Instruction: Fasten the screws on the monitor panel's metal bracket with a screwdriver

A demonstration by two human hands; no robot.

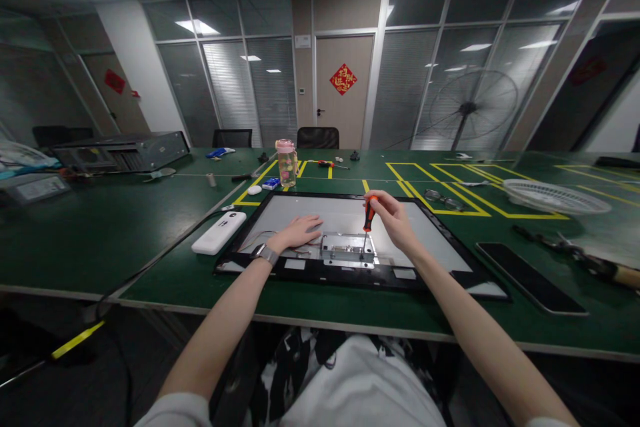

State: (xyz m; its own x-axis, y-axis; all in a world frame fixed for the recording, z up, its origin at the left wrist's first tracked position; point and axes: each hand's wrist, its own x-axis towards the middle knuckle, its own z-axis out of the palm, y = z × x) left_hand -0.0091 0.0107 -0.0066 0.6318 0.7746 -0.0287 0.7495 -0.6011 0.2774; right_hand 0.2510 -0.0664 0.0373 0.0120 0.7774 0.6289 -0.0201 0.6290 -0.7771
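A flat display panel (pixel 345 210) with a black border lies back side up on the green table before me. Near its front edge a silvery metal bracket (pixel 345 251) is mounted on it. My right hand (pixel 393 217) grips the top of an orange and black screwdriver (pixel 369 215), held nearly upright. The screwdriver's tip reaches down to the right part of the bracket; the screw under it is too small to make out. My left hand (pixel 296 233) lies flat on the panel, fingers stretched, just left of the bracket. Thin wires run beneath and beside that hand.
Left of the panel lies a white power bank (pixel 219 233); to its right, a dark tablet-like slab (pixel 530 277). Behind stand a pink-lidded bottle (pixel 287 167) and another screwdriver (pixel 327 164). Glasses (pixel 443 200), a white basket (pixel 553 195) and a computer case (pixel 120 152) are farther out.
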